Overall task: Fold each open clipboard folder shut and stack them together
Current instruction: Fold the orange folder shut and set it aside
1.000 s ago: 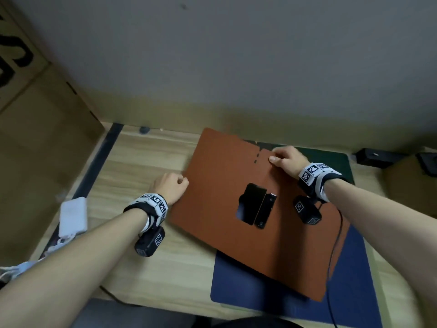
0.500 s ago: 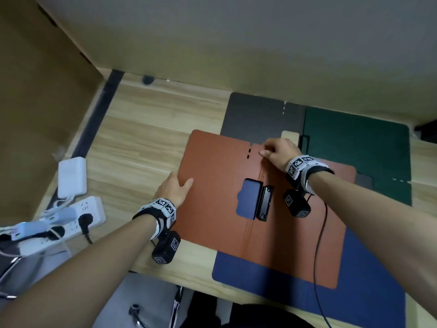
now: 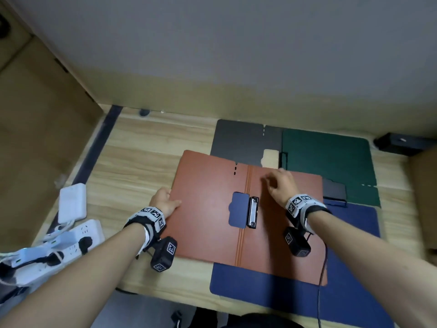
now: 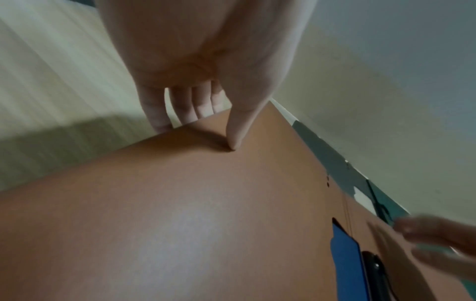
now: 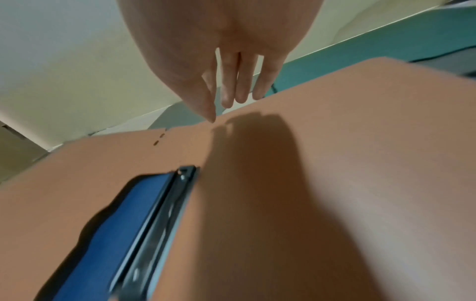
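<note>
A brown clipboard folder (image 3: 208, 221) lies open and flat, its black metal clip (image 3: 252, 213) at the spine beside a cut-out showing blue. It rests over a blue folder (image 3: 272, 287). Behind it lie a dark grey folder (image 3: 241, 140) and a green folder (image 3: 326, 162), both open. My left hand (image 3: 164, 202) grips the brown folder's left edge; in the left wrist view the thumb (image 4: 235, 138) sits on top of the brown folder (image 4: 206, 224) and the fingers reach past the edge. My right hand (image 3: 280, 185) hovers over the right half with relaxed fingers (image 5: 231, 97), touching nothing.
A white power strip (image 3: 71, 242) with plugs and a white adapter (image 3: 72, 202) lie at the table's left. A cardboard wall (image 3: 42, 138) stands on the left, and a black box (image 3: 402, 144) sits at the far right. Bare wood shows left of the folders.
The brown folder came down from a tilt and now lies flat and open. My right hand let go of its far edge and lifted off. My left hand stayed at the left edge.
</note>
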The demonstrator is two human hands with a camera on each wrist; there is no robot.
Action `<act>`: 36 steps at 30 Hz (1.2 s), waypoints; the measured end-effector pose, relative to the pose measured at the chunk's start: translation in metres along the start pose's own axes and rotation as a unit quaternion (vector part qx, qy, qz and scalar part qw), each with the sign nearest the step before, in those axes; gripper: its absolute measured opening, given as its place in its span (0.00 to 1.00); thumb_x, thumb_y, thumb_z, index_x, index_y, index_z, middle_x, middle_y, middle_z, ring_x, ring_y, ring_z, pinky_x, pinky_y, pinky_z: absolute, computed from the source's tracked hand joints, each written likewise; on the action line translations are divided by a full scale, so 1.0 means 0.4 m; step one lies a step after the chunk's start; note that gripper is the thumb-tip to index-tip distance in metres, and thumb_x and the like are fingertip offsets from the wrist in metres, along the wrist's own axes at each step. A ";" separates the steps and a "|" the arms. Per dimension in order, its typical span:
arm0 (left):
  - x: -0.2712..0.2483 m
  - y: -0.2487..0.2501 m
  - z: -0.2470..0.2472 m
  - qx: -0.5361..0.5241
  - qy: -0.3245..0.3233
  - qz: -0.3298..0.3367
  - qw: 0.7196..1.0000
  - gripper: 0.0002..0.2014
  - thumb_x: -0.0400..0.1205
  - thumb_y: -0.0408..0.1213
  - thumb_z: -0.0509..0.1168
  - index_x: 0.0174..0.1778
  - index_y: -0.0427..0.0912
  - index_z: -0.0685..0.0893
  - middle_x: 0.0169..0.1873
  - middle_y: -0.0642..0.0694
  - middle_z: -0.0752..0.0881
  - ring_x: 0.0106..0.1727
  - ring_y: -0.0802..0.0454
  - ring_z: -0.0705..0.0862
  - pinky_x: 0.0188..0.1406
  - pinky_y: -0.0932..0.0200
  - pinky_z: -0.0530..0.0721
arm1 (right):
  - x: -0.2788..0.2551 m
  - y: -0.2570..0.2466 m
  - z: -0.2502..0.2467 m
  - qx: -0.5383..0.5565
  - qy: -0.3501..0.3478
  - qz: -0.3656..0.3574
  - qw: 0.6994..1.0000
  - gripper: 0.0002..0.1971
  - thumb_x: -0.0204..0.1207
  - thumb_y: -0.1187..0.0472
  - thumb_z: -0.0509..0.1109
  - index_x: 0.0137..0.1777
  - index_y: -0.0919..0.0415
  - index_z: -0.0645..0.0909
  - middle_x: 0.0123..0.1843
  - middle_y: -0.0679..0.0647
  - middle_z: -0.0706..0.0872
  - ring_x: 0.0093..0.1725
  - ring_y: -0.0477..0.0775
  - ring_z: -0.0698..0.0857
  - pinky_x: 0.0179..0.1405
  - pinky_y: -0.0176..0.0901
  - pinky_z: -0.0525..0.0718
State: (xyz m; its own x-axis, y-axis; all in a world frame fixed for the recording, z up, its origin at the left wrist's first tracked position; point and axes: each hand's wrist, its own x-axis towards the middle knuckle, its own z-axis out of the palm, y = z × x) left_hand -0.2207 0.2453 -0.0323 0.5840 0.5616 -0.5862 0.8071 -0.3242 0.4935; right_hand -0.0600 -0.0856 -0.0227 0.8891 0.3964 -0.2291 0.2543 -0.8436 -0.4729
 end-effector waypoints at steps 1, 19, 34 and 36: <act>-0.006 0.011 -0.013 -0.006 0.004 0.008 1.000 0.20 0.73 0.37 0.77 0.58 0.36 0.80 0.57 0.43 0.87 0.57 0.43 0.86 0.63 0.48 0.82 | -0.046 0.013 0.001 -0.004 -0.008 0.019 1.000 0.16 0.76 0.68 0.67 0.63 0.58 0.83 0.61 0.55 0.82 0.65 0.58 0.77 0.67 0.48 0.74; -0.323 0.329 -0.036 -0.056 -0.190 0.284 0.938 0.10 0.81 0.43 0.66 0.37 0.44 0.76 0.31 0.40 0.83 0.30 0.47 0.81 0.28 0.57 0.75 | -0.310 -0.041 -0.023 0.174 0.008 0.059 0.983 0.16 0.83 0.60 0.64 0.69 0.57 0.80 0.66 0.50 0.84 0.61 0.47 0.82 0.66 0.43 0.80; -0.338 0.409 0.318 0.120 -0.226 0.306 0.917 0.08 0.85 0.41 0.60 0.51 0.51 0.86 0.49 0.53 0.89 0.51 0.53 0.87 0.52 0.55 0.85 | -0.285 0.180 -0.219 0.322 0.068 0.098 0.939 0.20 0.77 0.44 0.68 0.62 0.55 0.83 0.40 0.51 0.88 0.39 0.50 0.85 0.49 0.55 0.85; -0.319 0.389 0.345 0.141 -0.206 0.285 0.926 0.09 0.84 0.40 0.60 0.51 0.52 0.86 0.52 0.52 0.88 0.53 0.51 0.86 0.55 0.54 0.84 | -0.280 0.224 -0.202 0.281 0.056 0.119 0.951 0.19 0.75 0.50 0.72 0.64 0.56 0.82 0.48 0.51 0.90 0.48 0.52 0.88 0.55 0.55 0.86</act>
State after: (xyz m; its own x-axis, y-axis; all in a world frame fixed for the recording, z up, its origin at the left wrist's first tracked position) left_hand -0.1574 0.0184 0.0307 0.8589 -0.0803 -0.5059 0.3144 -0.6969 0.6445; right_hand -0.1060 -0.2348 0.0295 0.9387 0.1514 -0.3098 -0.1749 -0.5654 -0.8061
